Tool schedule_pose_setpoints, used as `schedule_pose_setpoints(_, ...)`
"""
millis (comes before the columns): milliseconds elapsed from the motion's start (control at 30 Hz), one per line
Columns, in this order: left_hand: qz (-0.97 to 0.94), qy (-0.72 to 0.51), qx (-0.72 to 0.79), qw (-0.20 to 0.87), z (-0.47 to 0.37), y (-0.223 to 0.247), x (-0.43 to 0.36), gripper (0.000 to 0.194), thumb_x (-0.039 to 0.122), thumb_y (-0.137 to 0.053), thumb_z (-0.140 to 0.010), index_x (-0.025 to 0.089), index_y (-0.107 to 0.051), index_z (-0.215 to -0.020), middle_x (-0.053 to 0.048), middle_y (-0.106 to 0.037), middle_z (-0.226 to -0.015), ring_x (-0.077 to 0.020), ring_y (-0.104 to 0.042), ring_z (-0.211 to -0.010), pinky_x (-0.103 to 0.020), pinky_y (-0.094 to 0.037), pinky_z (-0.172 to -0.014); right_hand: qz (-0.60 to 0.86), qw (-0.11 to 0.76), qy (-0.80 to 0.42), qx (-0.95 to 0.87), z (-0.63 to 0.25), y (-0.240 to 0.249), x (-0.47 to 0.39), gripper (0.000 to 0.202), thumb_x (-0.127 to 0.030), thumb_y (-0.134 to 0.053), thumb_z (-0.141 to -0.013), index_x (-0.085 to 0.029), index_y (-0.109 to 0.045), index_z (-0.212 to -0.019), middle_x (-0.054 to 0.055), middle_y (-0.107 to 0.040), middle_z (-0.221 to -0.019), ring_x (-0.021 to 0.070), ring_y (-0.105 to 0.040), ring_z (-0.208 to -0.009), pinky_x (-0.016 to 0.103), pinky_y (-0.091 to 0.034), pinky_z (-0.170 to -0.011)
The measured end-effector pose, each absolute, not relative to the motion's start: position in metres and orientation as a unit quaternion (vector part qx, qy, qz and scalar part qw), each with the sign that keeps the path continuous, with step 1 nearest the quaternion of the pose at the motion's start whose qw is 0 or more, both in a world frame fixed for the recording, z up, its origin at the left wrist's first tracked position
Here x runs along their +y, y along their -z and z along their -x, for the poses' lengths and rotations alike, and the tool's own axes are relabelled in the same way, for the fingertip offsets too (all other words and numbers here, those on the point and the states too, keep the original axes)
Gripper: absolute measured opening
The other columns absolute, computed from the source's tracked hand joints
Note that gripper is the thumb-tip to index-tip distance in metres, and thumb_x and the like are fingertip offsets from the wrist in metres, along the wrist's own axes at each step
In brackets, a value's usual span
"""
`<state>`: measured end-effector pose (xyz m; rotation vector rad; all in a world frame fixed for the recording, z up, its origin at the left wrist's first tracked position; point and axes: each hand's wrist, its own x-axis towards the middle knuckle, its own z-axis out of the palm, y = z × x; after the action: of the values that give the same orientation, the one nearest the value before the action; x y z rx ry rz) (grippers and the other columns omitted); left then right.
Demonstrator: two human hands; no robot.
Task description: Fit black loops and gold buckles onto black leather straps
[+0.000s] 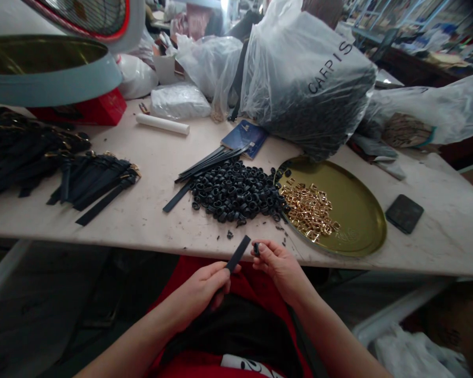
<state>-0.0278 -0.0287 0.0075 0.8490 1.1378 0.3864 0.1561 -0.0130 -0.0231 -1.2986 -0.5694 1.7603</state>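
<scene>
In front of the table's near edge, my left hand (215, 278) is closed on a flat black strap (238, 253), whose free end points up and to the right. Just right of that end, my right hand (274, 262) pinches a small black loop (256, 249) between thumb and fingers. Loop and strap are apart. Beyond the hands lies a heap of black loops (236, 191), with several loose black straps (208, 164) behind and left of it. Gold-coloured buckles (309, 210) are piled in the left part of a round gold tray (358, 210).
Bundled black straps with gold metal parts (100, 181) lie at left, near a larger strap pile (19, 152). A dark flat rectangular object (404, 213) sits right of the tray. Behind stand a big plastic bag (299, 73), a blue booklet (244, 137) and a white roll (162, 125).
</scene>
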Motion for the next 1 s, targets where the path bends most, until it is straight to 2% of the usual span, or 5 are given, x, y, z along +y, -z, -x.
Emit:
schedule_pose_setpoints(200, -0.62, -0.207, 0.559, 0.51, 0.03, -0.004, -0.028, 0.035, 0.036, -0.038, -0.085, 0.018, -0.063, -0.102, -0.005, -0.063, -0.098, -0.0191, -0.055, -0.093, -0.028, -0.04, -0.084, 0.48, 0.437, -0.741, -0.171, -0.155, 0.019, -0.02, 0.024, -0.03, -0.072, -0.065, -0.016, -0.063, -0.083, -0.002, -0.062, -0.072, 0.0055, -0.057, -0.059, 0.018, -0.051, -0.06)
schedule_pose_setpoints(467, -0.746, -0.099, 0.615, 0.236, 0.028, -0.012, -0.043, 0.034, 0.037, -0.036, -0.087, 0.022, -0.059, -0.107, -0.005, -0.056, -0.081, -0.0183, -0.055, -0.075, -0.027, -0.04, -0.068, 0.488, 0.442, -0.737, -0.152, -0.149, 0.016, -0.034, 0.027, -0.03, -0.075, -0.061, -0.016, -0.062, -0.08, -0.003, -0.062, -0.066, 0.0059, -0.057, -0.057, 0.018, -0.051, -0.058)
schedule_pose_setpoints(567, -0.738, -0.112, 0.612, 0.263, 0.027, -0.015, -0.048, 0.03, 0.034, -0.037, -0.086, 0.021, -0.062, -0.098, -0.005, -0.056, -0.081, -0.0177, -0.054, -0.073, -0.026, -0.039, -0.066, 0.512, 0.434, -0.719, -0.179, -0.149, 0.017, -0.039, 0.03, -0.034, -0.075, -0.061, -0.016, -0.06, -0.08, -0.003, -0.062, -0.067, 0.0063, -0.056, -0.056, 0.019, -0.049, -0.058)
schedule_pose_setpoints(767, -0.636, -0.103, 0.539, 0.542, 0.025, -0.015, -0.05, 0.036, 0.039, -0.033, -0.085, 0.017, -0.055, -0.067, 0.004, -0.046, -0.052, -0.0111, -0.044, -0.049, -0.02, -0.029, -0.046, 0.546, 0.393, -0.663, -0.329, -0.148, 0.013, -0.05, 0.032, -0.039, -0.073, -0.059, -0.015, -0.063, -0.08, -0.002, -0.063, -0.064, 0.0082, -0.054, -0.056, 0.021, -0.045, -0.057)
schedule_pose_setpoints(1000, -0.661, -0.103, 0.513, 0.537, 0.019, -0.019, -0.054, 0.027, 0.033, -0.037, -0.083, 0.017, -0.053, -0.07, 0.003, -0.053, -0.059, -0.0116, -0.05, -0.053, -0.021, -0.033, -0.05, 0.504, 0.332, -0.671, -0.431, -0.15, 0.007, -0.055, 0.023, -0.032, -0.068, -0.066, -0.016, -0.064, -0.082, -0.002, -0.061, -0.067, 0.01, -0.054, -0.059, 0.023, -0.044, -0.058)
